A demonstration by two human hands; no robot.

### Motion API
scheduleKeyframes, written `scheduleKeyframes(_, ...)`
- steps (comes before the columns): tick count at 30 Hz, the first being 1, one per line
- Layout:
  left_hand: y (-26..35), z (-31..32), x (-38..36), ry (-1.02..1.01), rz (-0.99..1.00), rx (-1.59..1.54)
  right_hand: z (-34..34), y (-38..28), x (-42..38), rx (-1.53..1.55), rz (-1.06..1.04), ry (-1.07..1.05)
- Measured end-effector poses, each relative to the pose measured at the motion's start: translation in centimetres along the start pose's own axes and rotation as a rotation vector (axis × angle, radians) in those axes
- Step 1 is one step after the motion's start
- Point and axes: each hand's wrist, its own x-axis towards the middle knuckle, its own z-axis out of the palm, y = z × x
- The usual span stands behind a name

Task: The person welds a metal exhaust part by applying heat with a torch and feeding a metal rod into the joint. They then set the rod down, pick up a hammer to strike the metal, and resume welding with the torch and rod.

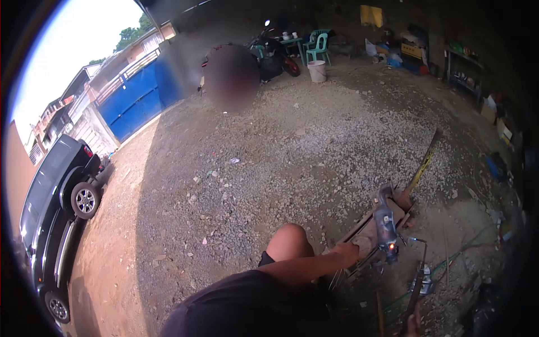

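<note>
A grey metal part with a pipe-like upper end (385, 222) rests on a low metal stand, and a small spot near its lower end glows orange. My left hand (349, 254) is closed just left of this part, over the stand; what its fingers hold is too small to make out. At the lower right, my right hand (414, 324) is wrapped round the handle of a torch (418, 281). The torch's thin bent neck reaches up, and its tip, with a small bluish light, is right of the metal part, apart from it.
Hoses (460, 253) run over the ground at right. A long bar with yellow markings (421, 171) extends beyond the stand. Farther off are a white bucket (317, 72), green chairs (319, 48), a motorcycle, shelves (463, 70), a blue gate (137, 104) and a dark vehicle (53, 208).
</note>
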Motion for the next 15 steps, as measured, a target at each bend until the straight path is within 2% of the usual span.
scheduleKeyframes(1, -2.8, 3.7, 2.2, -0.080, 0.203, 0.159, -13.5, 8.6, 3.6, -0.001, 0.014, 0.079)
scheduleKeyframes(2, -1.4, 2.3, 0.0, -0.090, 0.079, 0.075, -14.2, 9.7, 3.4, 0.011, -0.045, 0.065)
scheduleKeyframes(3, -2.5, 4.7, 1.0, -0.074, 0.131, 0.066, -14.2, 10.1, 4.8, 0.014, -0.107, 0.061)
scheduleKeyframes(4, -2.4, 5.3, 1.2, -0.051, 0.222, 0.112, -13.6, 9.5, 4.5, 0.026, -0.067, 0.107)
scheduleKeyframes(5, -3.5, 7.1, 2.3, -0.075, 0.308, 0.165, -14.5, 10.4, 5.1, 0.124, -0.068, 0.034)
scheduleKeyframes(7, -4.5, 9.9, 3.3, 0.061, 0.260, 0.206, -14.2, 10.6, 4.9, 0.171, -0.013, 0.042)
scheduleKeyframes(9, -4.3, 9.2, 3.0, 0.156, 0.237, 0.086, -14.3, 11.1, 4.9, 0.156, -0.006, -0.007)
scheduleKeyframes(10, -5.0, 9.5, 3.3, 0.139, 0.256, 0.072, -14.1, 11.1, 4.7, 0.141, 0.016, -0.004)
scheduleKeyframes(12, -6.1, 10.3, 4.3, 0.285, 0.323, 0.003, -13.4, 11.2, 4.3, 0.153, 0.038, 0.017)
scheduleKeyframes(15, -4.7, 8.2, 3.0, 0.296, 0.314, -0.118, -12.6, 11.2, 4.2, 0.141, 0.085, 0.042)
